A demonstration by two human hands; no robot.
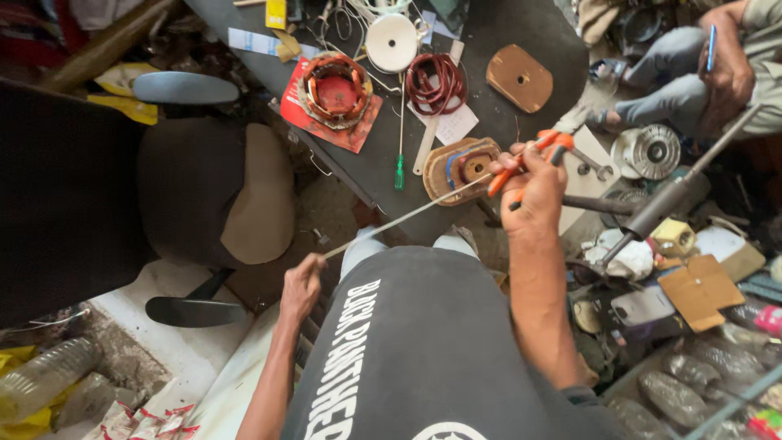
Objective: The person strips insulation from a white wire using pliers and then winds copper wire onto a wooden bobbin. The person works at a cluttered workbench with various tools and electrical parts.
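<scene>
While left hand pinches the white strip's end — pulled taut
right hand fingers wrapped round orange-handled pliers, jaws at the strip's far end over the dark table

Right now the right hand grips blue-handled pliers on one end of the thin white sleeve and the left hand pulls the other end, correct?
Not quite: the head view shows the pliers have orange handles. The right hand grips them on the thin white sleeve; the left hand holds the other end.

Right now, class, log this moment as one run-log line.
left hand: pinches end of white sleeve, pulled taut | right hand: grip shut on orange-handled pliers at sleeve's other end | dark table: copper-wound stator, green screwdriver
</scene>
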